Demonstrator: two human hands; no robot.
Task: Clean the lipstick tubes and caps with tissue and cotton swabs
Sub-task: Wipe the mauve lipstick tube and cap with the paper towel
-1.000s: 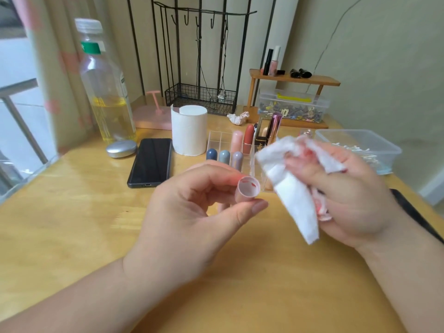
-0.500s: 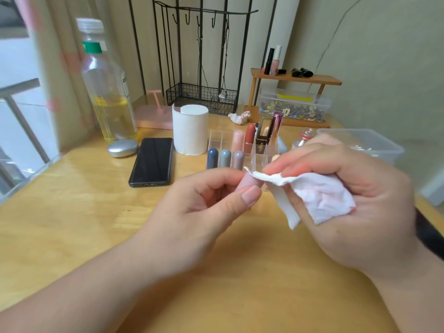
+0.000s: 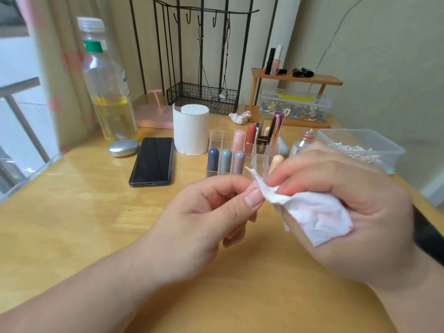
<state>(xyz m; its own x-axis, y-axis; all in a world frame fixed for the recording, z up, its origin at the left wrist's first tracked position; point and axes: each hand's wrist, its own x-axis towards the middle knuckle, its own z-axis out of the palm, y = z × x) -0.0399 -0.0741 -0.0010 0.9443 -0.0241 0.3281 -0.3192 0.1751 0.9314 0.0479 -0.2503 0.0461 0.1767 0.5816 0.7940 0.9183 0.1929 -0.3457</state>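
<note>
Warm wooden tabletop (image 3: 72, 224) fills the view, with a clear organiser (image 3: 217, 137) of upright lipsticks, a tissue roll (image 3: 191, 131) and a clear box of cotton swabs (image 3: 360, 150) behind the hands. Close over the middle of the table, the left hand (image 3: 204, 227) pinches a small pale pink cap (image 3: 251, 187) between thumb and forefinger. Only a sliver of it shows, so its open end cannot be seen. Right beside it, the right hand (image 3: 355, 212) has its fingers curled round a crumpled tissue (image 3: 314, 215), faintly stained pink, and presses one corner against the cap. Such a cap looks light, hard and smooth. It is likely to slip or shoot out of a pinch if squeezed at a greasy rim, so the side walls near the closed end seem the better place to hold it. Thin and soft, the tissue probably tears if twisted hard; a folded corner, backed by a fingertip, should reach inside.
</note>
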